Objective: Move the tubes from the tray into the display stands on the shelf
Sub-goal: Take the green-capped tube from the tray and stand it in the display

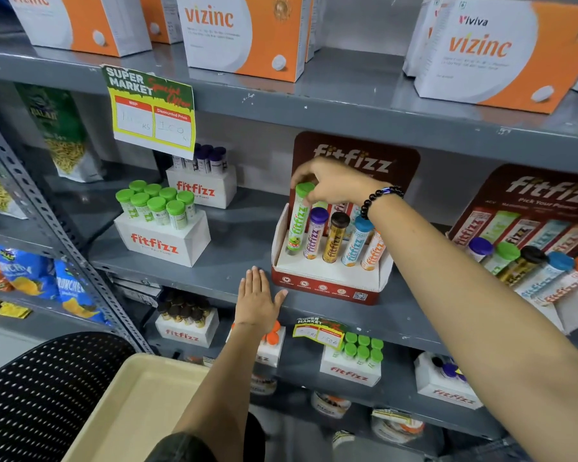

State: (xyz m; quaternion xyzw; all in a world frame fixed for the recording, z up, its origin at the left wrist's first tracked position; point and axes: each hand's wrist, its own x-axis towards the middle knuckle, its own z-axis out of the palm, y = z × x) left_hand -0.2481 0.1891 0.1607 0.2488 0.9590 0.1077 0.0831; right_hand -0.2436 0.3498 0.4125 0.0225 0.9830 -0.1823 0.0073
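Observation:
My right hand (334, 183) grips the cap of a green-capped tube (297, 221) standing in the leftmost hole of the red and white fitfizz display stand (327, 285) on the middle shelf. To its right in that stand are a purple-capped tube (314, 235), a brown-capped tube (334, 238), a blue-capped tube (356, 241) and an orange tube (372, 250). My left hand (256, 300) lies flat and open on the shelf edge, just left of the stand. The beige tray (131, 405) sits at the bottom, and its visible part holds nothing.
A white fitfizz box of green-capped tubes (161, 225) stands to the left, with a box of purple-capped tubes (202, 181) behind it. A second display stand (548, 281) is at the right. Vizinc boxes (244, 35) fill the shelf above. A black perforated chair (47, 388) is at the lower left.

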